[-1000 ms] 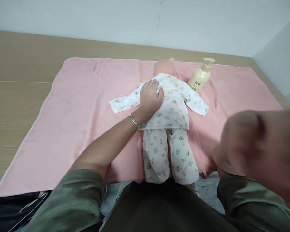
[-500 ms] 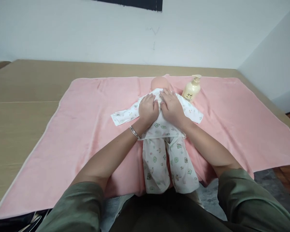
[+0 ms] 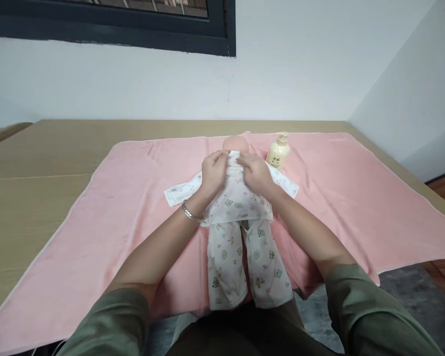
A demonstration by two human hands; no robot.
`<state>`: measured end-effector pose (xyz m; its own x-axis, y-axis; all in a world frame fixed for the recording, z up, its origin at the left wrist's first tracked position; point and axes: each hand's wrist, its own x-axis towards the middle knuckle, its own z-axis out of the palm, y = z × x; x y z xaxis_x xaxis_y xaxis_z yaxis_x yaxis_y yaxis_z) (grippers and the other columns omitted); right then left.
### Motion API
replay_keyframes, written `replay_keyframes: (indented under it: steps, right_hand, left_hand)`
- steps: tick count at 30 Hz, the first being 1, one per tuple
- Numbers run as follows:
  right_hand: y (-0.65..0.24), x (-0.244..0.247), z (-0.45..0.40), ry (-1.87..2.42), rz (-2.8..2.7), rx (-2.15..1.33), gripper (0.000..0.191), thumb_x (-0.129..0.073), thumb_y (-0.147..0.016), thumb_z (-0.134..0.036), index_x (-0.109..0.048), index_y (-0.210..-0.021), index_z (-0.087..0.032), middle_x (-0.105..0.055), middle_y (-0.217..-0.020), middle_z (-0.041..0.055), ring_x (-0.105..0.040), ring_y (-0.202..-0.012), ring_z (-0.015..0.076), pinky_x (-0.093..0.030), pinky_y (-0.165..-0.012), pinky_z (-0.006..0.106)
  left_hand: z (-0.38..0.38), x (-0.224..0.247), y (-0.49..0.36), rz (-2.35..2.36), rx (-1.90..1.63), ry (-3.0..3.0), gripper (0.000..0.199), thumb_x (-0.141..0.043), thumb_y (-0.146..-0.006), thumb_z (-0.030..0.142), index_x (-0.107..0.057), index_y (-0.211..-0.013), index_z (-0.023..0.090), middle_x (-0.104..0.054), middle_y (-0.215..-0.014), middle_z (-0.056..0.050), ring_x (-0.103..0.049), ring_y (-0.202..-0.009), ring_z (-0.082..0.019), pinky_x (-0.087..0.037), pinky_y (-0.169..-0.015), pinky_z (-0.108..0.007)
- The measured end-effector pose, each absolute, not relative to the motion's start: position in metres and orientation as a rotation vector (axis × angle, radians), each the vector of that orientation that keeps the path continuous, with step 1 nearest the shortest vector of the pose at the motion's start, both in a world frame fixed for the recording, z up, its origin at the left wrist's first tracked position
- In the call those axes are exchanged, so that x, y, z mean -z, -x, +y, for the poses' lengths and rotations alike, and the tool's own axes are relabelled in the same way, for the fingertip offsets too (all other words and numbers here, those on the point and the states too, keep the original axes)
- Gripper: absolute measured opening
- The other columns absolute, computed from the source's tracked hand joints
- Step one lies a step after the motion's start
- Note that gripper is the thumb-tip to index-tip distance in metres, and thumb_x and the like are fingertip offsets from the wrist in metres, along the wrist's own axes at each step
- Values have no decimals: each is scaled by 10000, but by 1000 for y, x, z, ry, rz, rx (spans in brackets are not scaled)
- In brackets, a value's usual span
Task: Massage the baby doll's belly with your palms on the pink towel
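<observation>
A baby doll lies on its back or front, I cannot tell which, dressed in a white printed top and matching pants. Its head points away from me. My left hand has its fingers closed on the top near the neck, on the left side. On the other side of the neckline, my right hand pinches the same top. The sleeves stretch out to both sides. A silver bangle circles my left wrist.
A pink blanket is spread under the doll on a wooden table. Just beyond my right hand stands a cream pump bottle. Behind the table rise a white wall and a dark window frame.
My hands lay flat on the doll's chest area before; now their fingers are drawn up and closed at the neckline. The camera view has tilted up, showing more of the window.
</observation>
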<state>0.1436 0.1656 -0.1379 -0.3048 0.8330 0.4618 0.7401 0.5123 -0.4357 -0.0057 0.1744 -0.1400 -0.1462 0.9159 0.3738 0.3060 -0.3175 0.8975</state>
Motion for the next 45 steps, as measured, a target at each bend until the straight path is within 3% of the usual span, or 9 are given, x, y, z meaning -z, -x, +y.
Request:
replay_keyframes:
  steps: [4, 6, 10, 16, 22, 28, 33, 40, 45]
  right_hand:
    - [-190, 107, 174, 1239, -1729, -35, 568, -303, -796, -63, -626, -1242, -202, -578, -1397, 30, -483, -1360, 194, -396, -1163, 453]
    - [-212, 101, 183, 1241, -1651, -6, 551, -305, -816, -85, -606, -1266, -187, -546, -1431, 50, -465, -1377, 205, -379, -1172, 485]
    - [-232, 111, 204, 1254, -1680, -81, 535, -334, -835, -117, -571, -1313, -160, -533, -1440, 91, -452, -1388, 221, -373, -1172, 499]
    - [-221, 111, 208, 1404, -1935, 40, 530, -377, -795, -99, -575, -1283, -46, -585, -1340, 195, -497, -1302, 311, -365, -1151, 528]
    - [-206, 98, 199, 1582, -1953, 122, 453, -378, -815, -87, -617, -1200, -68, -629, -1242, 179, -521, -1229, 304, -342, -1141, 486]
    - [-196, 91, 195, 1759, -1935, 179, 487, -330, -817, -73, -612, -1214, -83, -626, -1296, 143, -482, -1317, 266, -88, -1216, 583]
    - [-189, 93, 192, 1847, -1928, 213, 541, -308, -848, -100, -536, -1335, -47, -517, -1440, 161, -377, -1420, 269, -69, -1219, 594]
    - [-175, 100, 185, 1993, -1922, 293, 608, -326, -897, -163, -329, -1453, 80, -311, -1541, 276, -212, -1493, 317, -60, -1217, 601]
    - [-160, 89, 167, 1942, -1773, 62, 611, -303, -946, -265, -267, -1509, -30, -112, -1613, 247, -6, -1510, 405, -97, -1120, 752]
  left_hand:
    - [181, 117, -15, 1052, -1303, -1514, 533, -228, -978, 412, -680, -1097, 155, -711, -1194, -136, -667, -1155, -217, -536, -1025, -397]
    - [189, 107, -31, 995, -1176, -1542, 639, -107, -999, 450, -660, -1161, 175, -701, -1213, -142, -663, -1166, -221, -550, -1012, -417]
    - [211, 94, -67, 962, -1124, -1465, 709, -33, -990, 451, -652, -1164, 154, -706, -1188, -164, -657, -1177, -250, -557, -997, -485]
    - [234, 93, -95, 874, -1053, -1329, 678, -218, -944, 601, -594, -1242, 121, -619, -1286, -208, -527, -1332, -298, -497, -1078, -486]
    - [221, 84, -93, 703, -1037, -902, 686, -143, -971, 541, -549, -1294, 91, -624, -1271, -209, -552, -1305, -282, -482, -1089, -459]
    - [217, 80, -86, 569, -1011, -475, 651, -218, -989, 502, -424, -1424, 64, -614, -1314, -196, -597, -1252, -248, -492, -1054, -367]
    - [215, 82, -79, 540, -982, -448, 656, -299, -978, 498, -390, -1453, 55, -606, -1340, -193, -595, -1256, -235, -491, -1036, -325]
    - [166, 75, -42, 687, -1047, -467, 527, -369, -960, 384, -510, -1355, 64, -637, -1307, -190, -614, -1235, -231, -444, -1086, -323]
    - [124, 55, -16, 773, -1107, -421, 471, -400, -934, 293, -533, -1325, 67, -624, -1329, -185, -595, -1261, -229, -411, -1126, -331]
